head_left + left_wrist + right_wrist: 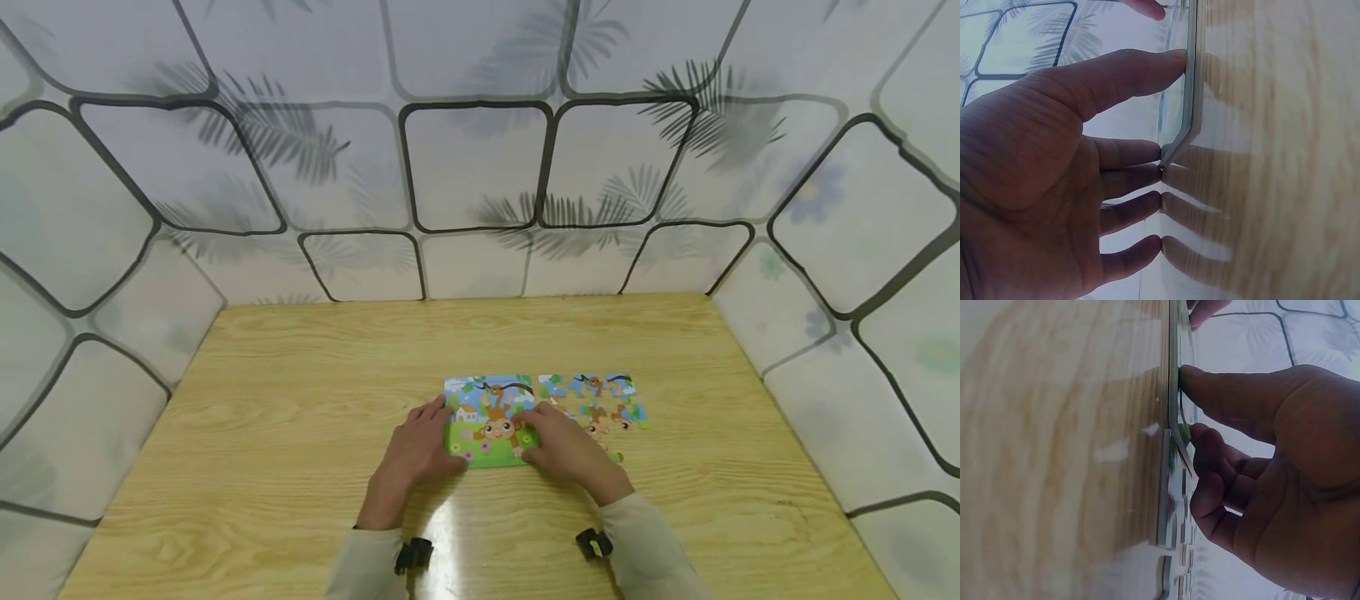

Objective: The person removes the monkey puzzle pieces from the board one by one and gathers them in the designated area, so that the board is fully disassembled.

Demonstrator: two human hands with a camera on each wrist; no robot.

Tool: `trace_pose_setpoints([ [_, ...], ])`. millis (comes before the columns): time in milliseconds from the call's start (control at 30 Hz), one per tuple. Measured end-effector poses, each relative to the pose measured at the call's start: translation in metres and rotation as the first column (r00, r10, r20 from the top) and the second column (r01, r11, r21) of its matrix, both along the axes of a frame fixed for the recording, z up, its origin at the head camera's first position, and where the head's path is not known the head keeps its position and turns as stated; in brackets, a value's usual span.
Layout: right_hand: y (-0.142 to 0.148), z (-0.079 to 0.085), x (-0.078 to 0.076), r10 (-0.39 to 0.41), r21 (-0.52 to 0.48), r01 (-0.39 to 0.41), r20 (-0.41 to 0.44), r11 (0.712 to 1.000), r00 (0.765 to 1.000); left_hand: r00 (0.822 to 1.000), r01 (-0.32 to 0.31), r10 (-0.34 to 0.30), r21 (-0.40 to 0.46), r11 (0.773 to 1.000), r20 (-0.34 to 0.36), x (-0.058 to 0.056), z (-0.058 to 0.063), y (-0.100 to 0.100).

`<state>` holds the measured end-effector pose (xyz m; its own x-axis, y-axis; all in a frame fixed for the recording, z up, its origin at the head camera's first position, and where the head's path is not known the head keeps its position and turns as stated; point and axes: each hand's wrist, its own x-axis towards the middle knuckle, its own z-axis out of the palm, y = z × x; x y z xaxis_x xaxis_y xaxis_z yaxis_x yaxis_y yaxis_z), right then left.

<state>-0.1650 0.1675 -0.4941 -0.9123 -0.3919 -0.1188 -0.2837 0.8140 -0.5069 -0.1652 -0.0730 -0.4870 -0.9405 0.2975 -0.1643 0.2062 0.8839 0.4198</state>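
A picture board with a cartoon monkey, a house and a green meadow lies flat on the table. My left hand is at its left side, with nearly straight fingers against that edge and the thumb on the front edge. At the opposite side, my right hand pinches the front right corner between thumb and curled index finger. The other right fingers are bent in over jigsaw pieces showing similar artwork, and this hand partly hides them.
The wooden table stretches around the board on all sides. Patterned fabric walls with palm leaves enclose its back and sides. Black wrist cameras sit at both cuffs, over light sleeves.
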Motion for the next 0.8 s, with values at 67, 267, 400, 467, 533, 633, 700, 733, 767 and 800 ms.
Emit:
trace_pose_setpoints([
  [67, -0.001, 0.000, -0.001, -0.013, 0.011, 0.013, 0.014, 1.000, 1.000, 1.000, 0.003, -0.003, -0.001, 1.000, 0.001, 0.000, 0.001, 0.000],
  [267, -0.002, 0.001, -0.004, -0.029, 0.014, 0.029, 0.037, 0.999, 0.999, 1.000, 0.002, -0.002, 0.000, 1.000, 0.005, 0.000, -0.001, -0.001],
  [400, 0.001, 0.000, -0.002, -0.020, -0.036, 0.021, 0.038, 0.999, 0.999, 1.000, 0.005, -0.005, 0.004, 1.000, 0.004, -0.001, -0.001, -0.001],
  [467, 0.003, 0.000, -0.002, -0.014, -0.063, 0.016, 0.035, 0.998, 0.999, 1.000, 0.005, -0.005, 0.002, 1.000, 0.002, -0.001, -0.001, -0.001],
  [533, 0.006, -0.001, -0.002, -0.010, -0.078, 0.012, 0.026, 0.997, 1.000, 1.000, 0.007, -0.007, -0.002, 1.000, -0.002, -0.001, -0.001, -0.001],
  [633, 0.011, 0.000, -0.001, -0.013, -0.112, 0.015, 0.020, 0.994, 1.000, 1.000, 0.007, -0.007, -0.007, 1.000, -0.005, -0.001, -0.001, -0.001],
  [700, 0.016, 0.001, 0.000, -0.022, -0.134, 0.027, 0.042, 0.991, 0.999, 1.000, 0.006, -0.006, -0.004, 1.000, -0.004, 0.000, 0.000, 0.000],
  [733, 0.019, 0.002, 0.000, -0.029, -0.149, 0.038, 0.060, 0.988, 0.998, 1.000, 0.006, -0.006, -0.001, 1.000, -0.002, 0.000, 0.000, 0.000],
  [767, 0.023, 0.002, 0.000, -0.041, -0.153, 0.050, 0.066, 0.987, 0.997, 1.000, 0.006, -0.006, 0.003, 1.000, 0.001, 0.000, 0.001, 0.000],
  [800, 0.027, 0.003, 0.001, -0.052, -0.156, 0.062, 0.069, 0.986, 0.996, 1.000, 0.005, -0.005, 0.006, 1.000, 0.005, 0.000, 0.001, 0.000],
])
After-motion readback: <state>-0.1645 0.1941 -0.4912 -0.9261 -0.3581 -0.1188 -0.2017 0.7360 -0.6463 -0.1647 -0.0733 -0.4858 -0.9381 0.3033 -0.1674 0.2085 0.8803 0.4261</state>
